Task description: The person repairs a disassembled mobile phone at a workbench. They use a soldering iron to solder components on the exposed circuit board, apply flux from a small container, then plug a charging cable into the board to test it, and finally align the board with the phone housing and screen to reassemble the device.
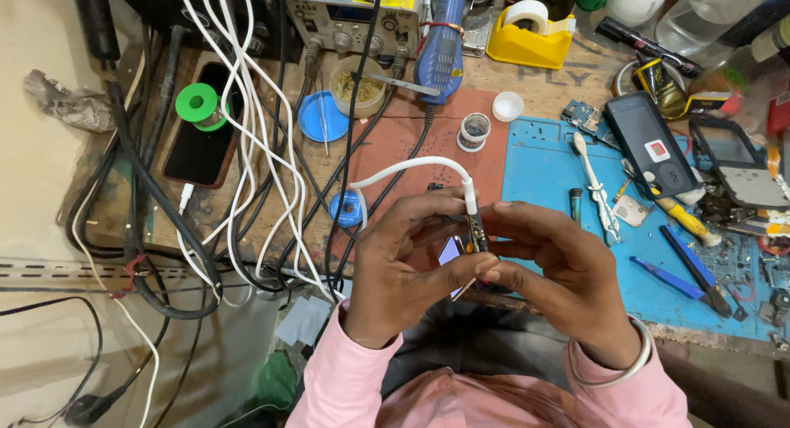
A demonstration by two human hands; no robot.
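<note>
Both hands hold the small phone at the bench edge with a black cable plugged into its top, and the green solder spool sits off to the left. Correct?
Not quite: the cable is white, not black. The head view shows the curved white cable plugged into the top of the small phone, held between the left hand and right hand. The round green solder spool does sit to the left.

One head-worn view, looking steeply down

The camera sits above the person's chest, facing forward and down, close to both raised hands, with the cluttered bench [543,90] running across the upper frame beyond them.
</note>
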